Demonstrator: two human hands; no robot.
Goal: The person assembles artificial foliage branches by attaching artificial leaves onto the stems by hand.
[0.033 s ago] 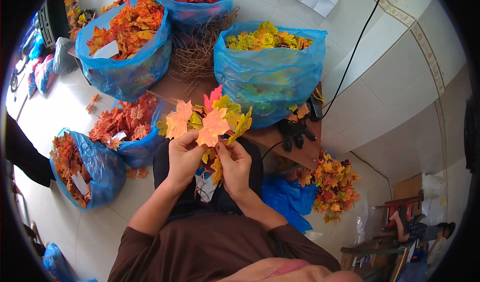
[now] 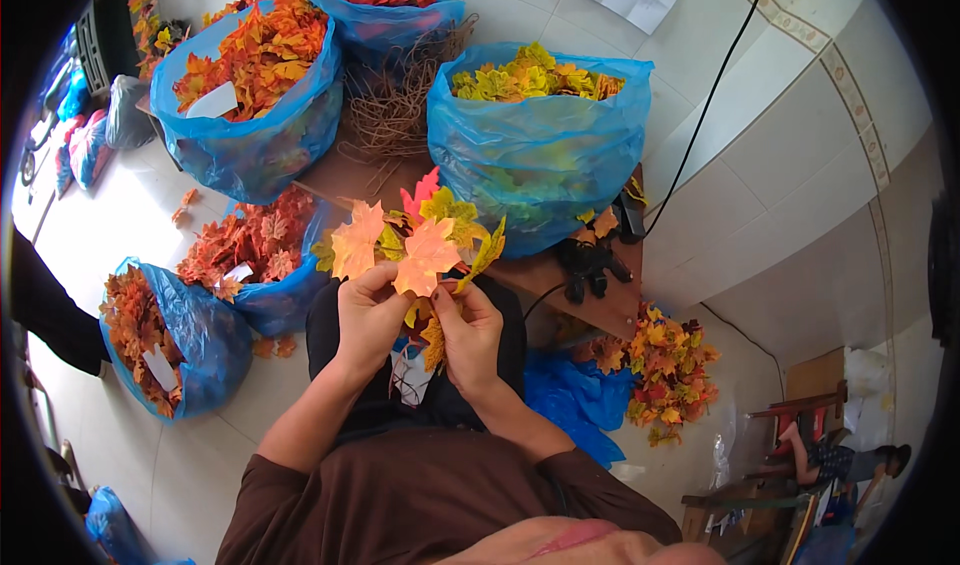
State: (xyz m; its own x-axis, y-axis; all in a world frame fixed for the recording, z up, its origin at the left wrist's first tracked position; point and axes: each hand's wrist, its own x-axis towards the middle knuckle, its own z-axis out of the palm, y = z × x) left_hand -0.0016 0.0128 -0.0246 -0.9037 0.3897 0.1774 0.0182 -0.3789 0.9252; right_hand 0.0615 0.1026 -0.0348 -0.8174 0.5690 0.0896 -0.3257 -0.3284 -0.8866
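Note:
Over my lap, both hands hold a cluster of artificial maple leaves [image 2: 427, 249] in peach-orange, yellow-green and red. My left hand [image 2: 372, 315] is closed, thumb and fingertips pinching the cluster below the peach leaves. Close beside it, my right hand [image 2: 470, 330] is also closed, its thumb pressed against the fingers just under a yellow-green leaf. The exact point each hand pinches is hidden behind leaves and fingers. More yellow leaves [image 2: 433, 343] hang between my palms.
A brown low table [image 2: 600, 300] ahead bears a blue bag [image 2: 540, 155] of yellow-green leaves, brown stems [image 2: 395, 105] and a black glove-like item [image 2: 592, 268]. Blue bags [image 2: 215, 335] of orange leaves stand at left. A leaf bunch [image 2: 670, 375] lies right; a person [image 2: 850, 460] is farther right.
The red leaf at the top of the cluster has tilted slightly to the left. Both hands keep nearly the same place and grip.

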